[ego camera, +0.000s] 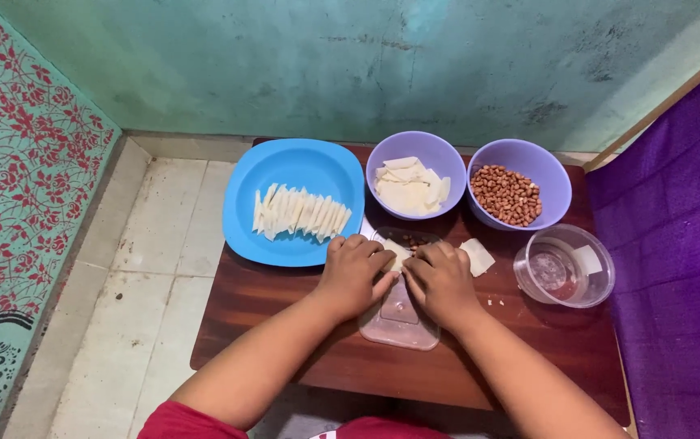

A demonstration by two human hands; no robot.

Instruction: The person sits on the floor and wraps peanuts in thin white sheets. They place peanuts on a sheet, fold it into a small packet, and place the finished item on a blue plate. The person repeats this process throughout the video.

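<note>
Head view. I see both hands meeting over a clear plastic board (399, 321) on the dark wooden counter (285, 325). The left hand (353, 272) and the right hand (441, 280) have their fingers curled narrow and pinched together on a small pale wrapper piece (396, 254) that lies at the far end of the board, between the two hands. A few peanuts sit on the board just beyond the wrapper, partly hidden by the fingers.

Far left on the counter stands a blue square plate (293, 167) carrying a row of folded white wrappers (300, 214), laid overlapping. To its right, a purple bowl (415, 146) holds flat wrapper sheets (409, 189); a second purple bowl (521, 154) beside it holds peanuts (506, 195). A loose wrapper square (478, 256) lies on the counter just beside the right hand. Nearer the counter's right edge, a clear round container (565, 267) holds a little liquid. A purple cloth (675, 244) lies to the right, a tiled floor (147, 268) to the left.
</note>
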